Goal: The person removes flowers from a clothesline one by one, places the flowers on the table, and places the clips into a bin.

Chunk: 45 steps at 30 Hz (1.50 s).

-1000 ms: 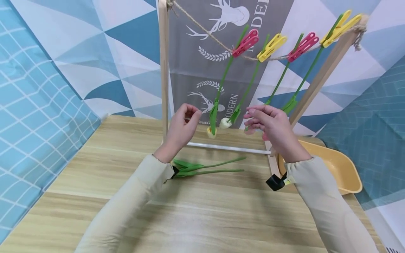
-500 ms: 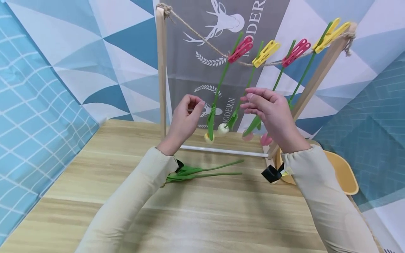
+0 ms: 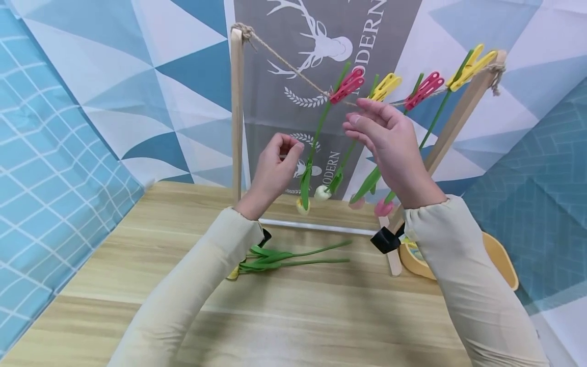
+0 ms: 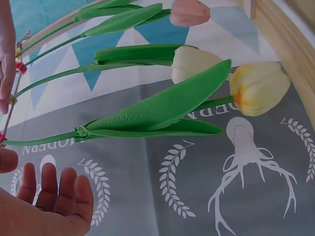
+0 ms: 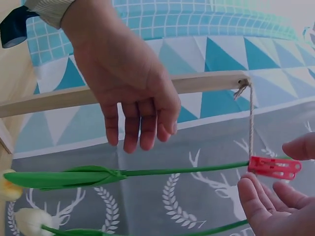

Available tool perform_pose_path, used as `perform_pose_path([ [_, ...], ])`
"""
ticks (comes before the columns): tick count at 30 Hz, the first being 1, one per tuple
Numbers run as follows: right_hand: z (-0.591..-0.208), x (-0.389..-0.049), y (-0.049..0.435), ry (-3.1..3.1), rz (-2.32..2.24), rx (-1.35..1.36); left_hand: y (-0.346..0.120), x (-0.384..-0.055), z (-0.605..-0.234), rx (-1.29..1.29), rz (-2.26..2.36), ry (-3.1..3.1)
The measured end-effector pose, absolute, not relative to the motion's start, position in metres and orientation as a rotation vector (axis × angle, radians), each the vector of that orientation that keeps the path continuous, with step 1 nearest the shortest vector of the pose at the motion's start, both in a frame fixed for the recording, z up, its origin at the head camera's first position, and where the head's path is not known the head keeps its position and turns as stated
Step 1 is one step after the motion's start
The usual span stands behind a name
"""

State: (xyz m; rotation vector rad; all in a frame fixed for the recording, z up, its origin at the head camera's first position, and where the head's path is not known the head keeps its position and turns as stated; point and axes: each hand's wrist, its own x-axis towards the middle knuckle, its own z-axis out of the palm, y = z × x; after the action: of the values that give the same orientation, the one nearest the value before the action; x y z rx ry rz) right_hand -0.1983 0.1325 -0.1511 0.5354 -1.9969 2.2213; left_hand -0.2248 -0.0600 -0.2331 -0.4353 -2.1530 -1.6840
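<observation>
My left hand (image 3: 277, 165), fingers loosely curled, hangs left of a yellow-white tulip (image 3: 303, 204) that dangles head down and holds nothing. A red clothespin (image 3: 347, 86) fixes this tulip's stem to the twine (image 3: 293, 69). My right hand (image 3: 390, 142) is raised in front of the twine, by a yellow clothespin (image 3: 387, 86), with relaxed fingers and nothing in them. In the right wrist view its thumb and fingers (image 5: 261, 196) lie around the red clothespin (image 5: 275, 167); contact cannot be told. A white tulip (image 3: 322, 192) and pink tulips (image 3: 383, 207) also hang from clothespins.
The twine runs between two wooden posts (image 3: 237, 117), joined low down by a white rod (image 3: 316, 227). Green-stemmed tulips (image 3: 275, 259) lie on the wooden table (image 3: 293, 316). An orange-yellow basin (image 3: 502, 260) stands behind my right forearm.
My right hand has risen from among the hanging stems to the height of the clothespins. The left hand has shifted slightly up and right. The head view has tilted upward.
</observation>
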Motion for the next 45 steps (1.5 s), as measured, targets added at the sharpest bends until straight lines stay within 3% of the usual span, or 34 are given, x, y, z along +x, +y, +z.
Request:
perform_pose_path([
  [21, -0.109, -0.200, 0.123, -2.120, 2.040, 0.431, -0.042, -0.243, -0.213, -0.479, -1.727, -2.157],
  [45, -0.091, -0.214, 0.124, -2.302, 1.891, 0.332, -0.024, -0.249, -0.203, -0.533, -1.902, -2.143],
])
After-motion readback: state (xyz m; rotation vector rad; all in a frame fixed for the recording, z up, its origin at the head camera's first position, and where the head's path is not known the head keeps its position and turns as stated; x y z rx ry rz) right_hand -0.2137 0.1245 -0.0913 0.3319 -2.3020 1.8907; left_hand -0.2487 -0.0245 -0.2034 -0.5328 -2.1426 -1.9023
